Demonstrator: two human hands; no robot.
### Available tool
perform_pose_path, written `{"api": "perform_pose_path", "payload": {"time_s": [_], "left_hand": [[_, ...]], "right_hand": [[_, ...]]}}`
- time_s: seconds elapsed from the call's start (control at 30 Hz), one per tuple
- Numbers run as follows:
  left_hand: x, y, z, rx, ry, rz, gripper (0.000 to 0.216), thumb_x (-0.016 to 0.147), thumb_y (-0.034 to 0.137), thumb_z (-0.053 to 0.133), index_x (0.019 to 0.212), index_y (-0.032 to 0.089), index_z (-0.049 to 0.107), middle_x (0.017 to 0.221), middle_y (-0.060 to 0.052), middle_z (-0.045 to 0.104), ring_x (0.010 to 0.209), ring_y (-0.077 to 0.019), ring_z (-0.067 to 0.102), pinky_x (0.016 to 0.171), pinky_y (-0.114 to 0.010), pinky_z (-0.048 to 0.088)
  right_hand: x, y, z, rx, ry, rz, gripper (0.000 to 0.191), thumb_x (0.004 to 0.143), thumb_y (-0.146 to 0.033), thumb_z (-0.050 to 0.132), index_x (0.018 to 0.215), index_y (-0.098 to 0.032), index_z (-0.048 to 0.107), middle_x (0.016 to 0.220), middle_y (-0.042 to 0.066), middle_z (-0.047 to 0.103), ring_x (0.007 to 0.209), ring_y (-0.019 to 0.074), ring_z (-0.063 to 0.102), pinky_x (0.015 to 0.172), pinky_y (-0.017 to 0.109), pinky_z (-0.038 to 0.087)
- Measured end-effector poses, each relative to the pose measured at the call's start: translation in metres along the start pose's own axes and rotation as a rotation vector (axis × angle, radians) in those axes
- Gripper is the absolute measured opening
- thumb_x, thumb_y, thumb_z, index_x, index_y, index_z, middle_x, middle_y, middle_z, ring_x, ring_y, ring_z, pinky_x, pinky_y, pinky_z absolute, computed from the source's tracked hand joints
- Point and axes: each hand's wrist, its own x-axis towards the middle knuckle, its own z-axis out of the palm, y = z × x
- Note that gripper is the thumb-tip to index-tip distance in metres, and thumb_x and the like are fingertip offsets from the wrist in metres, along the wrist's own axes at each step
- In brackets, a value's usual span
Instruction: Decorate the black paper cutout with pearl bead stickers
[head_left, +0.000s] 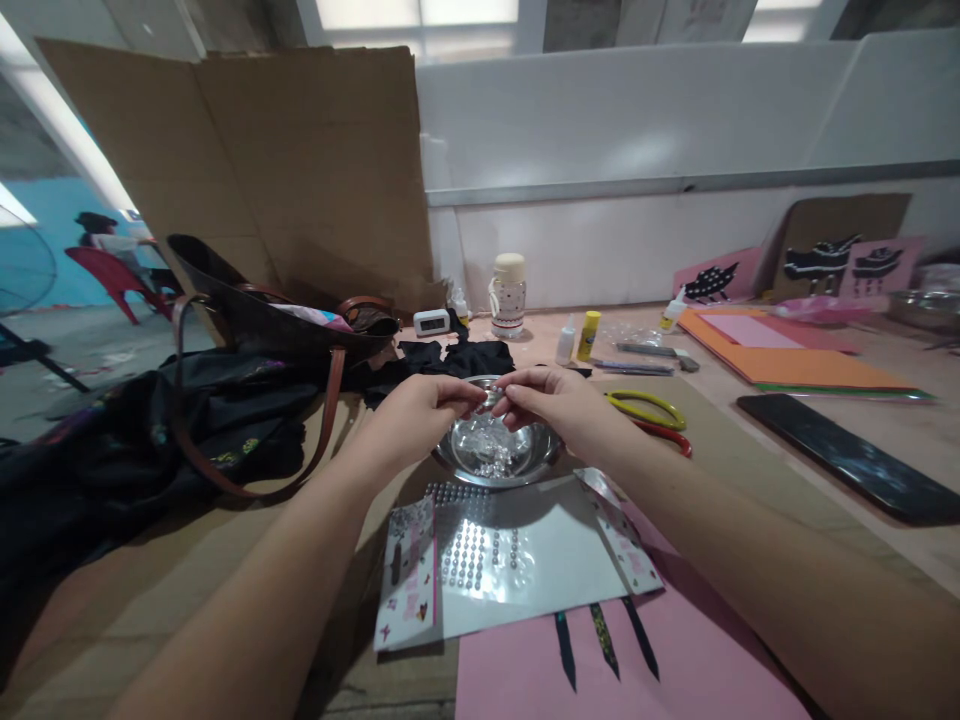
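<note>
My left hand (pixel 420 415) and my right hand (pixel 551 400) meet above a small steel bowl (pixel 540 455). The fingertips of both are pinched together on a small shiny piece (pixel 491 400) that I cannot make out clearly. The bowl holds several clear, glittery bits (pixel 487 450). Just in front of the bowl lies a sheet of stick-on rhinestones (pixel 480 550) in a plastic sleeve, partly resting on pink paper (pixel 675 660). Three dark strips (pixel 604 640) lie on that pink paper.
A dark bag with brown straps (pixel 225 400) fills the left. Yellow and red scissors (pixel 652 415) lie right of the bowl, a black phone (pixel 847 455) farther right. Glue bottles (pixel 577 338), a white bottle (pixel 508 295), a small clock (pixel 431 322) and orange and pink paper sheets (pixel 787 350) stand behind. Cardboard (pixel 285 170) leans at the back.
</note>
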Motion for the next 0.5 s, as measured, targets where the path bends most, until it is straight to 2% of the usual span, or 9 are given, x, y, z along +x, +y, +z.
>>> {"api": "perform_pose_path", "payload": {"time_s": [0.13,0.23,0.37,0.5], "left_hand": [[-0.0003,0.0006,0.0002,-0.074,-0.031,0.027,0.026,0.081,0.016,0.063,0.105,0.020,0.075,0.106,-0.004,0.078,0.102,-0.0206,0.071,0.092,-0.032,0.052],[-0.0005,0.0013,0.0000,-0.098,-0.030,0.011,0.026,0.080,0.022,0.068,0.105,0.019,0.073,0.107,-0.006,0.077,0.101,-0.0206,0.070,0.091,-0.033,0.052],[0.0000,0.0015,-0.0002,-0.078,0.020,0.001,0.022,0.078,0.032,0.073,0.095,0.018,0.072,0.094,-0.005,0.076,0.087,-0.0196,0.069,0.078,-0.030,0.051],[-0.0002,0.0043,-0.0006,-0.048,0.071,-0.010,0.020,0.076,0.034,0.075,0.082,0.017,0.068,0.078,-0.002,0.070,0.072,-0.0156,0.063,0.064,-0.026,0.045]], "right_hand": [[0.0000,0.0011,-0.0009,-0.003,-0.003,-0.019,0.011,0.091,-0.013,0.060,0.091,-0.020,0.068,0.075,0.002,0.074,0.065,0.0119,0.067,0.068,0.027,0.058],[-0.0002,0.0018,-0.0013,0.010,-0.012,-0.039,0.010,0.091,-0.014,0.059,0.090,-0.020,0.066,0.076,0.002,0.073,0.065,0.0128,0.067,0.068,0.029,0.057],[-0.0008,0.0008,0.0004,-0.068,0.006,-0.074,0.012,0.093,-0.013,0.054,0.091,-0.021,0.063,0.075,0.002,0.072,0.065,0.0132,0.065,0.067,0.030,0.057],[-0.0017,0.0000,0.0022,-0.206,0.043,-0.103,0.013,0.093,-0.013,0.053,0.092,-0.021,0.063,0.073,0.001,0.071,0.066,0.0138,0.064,0.069,0.031,0.055]]}}
